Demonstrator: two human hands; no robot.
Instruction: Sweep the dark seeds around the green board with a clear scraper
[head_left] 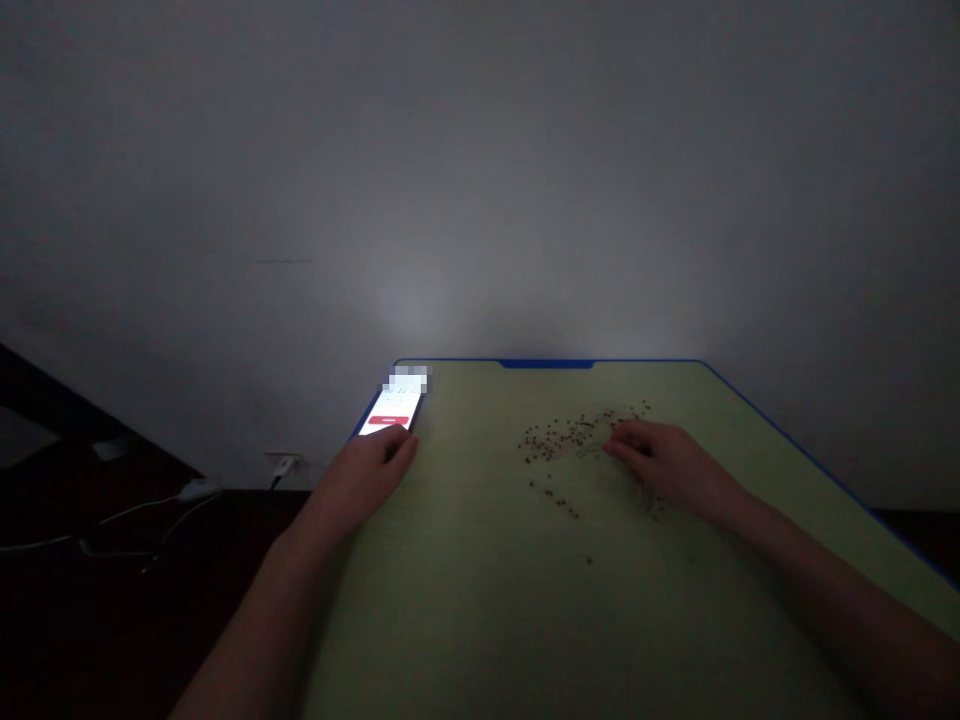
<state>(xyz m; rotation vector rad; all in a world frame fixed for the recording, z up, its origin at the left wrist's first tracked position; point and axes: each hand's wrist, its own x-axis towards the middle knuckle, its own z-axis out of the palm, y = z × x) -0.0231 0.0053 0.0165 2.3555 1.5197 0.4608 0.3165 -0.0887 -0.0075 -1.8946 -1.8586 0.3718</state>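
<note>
Small dark bead-like bits (581,432) lie scattered over the right middle of the pale green tabletop (465,580). My right hand (645,450) is at the right side of this scatter, with thumb and forefinger pinched together low over the surface. A faint thin strand (590,450) shows by those fingertips; whatever they hold is too small to make out. At the left edge of the table, my left hand (379,460) is curled, its thumb toward the middle. It is just in front of a lit phone (394,405) and covers its near end. Most of its fingers are hidden.
A plain wall (480,200) stands behind the blue-rimmed table. More dark bits (555,495) trail toward the near side. Down at the left are a wall socket with a plug (283,465) and white cables (142,515) on the dark floor. The light is dim.
</note>
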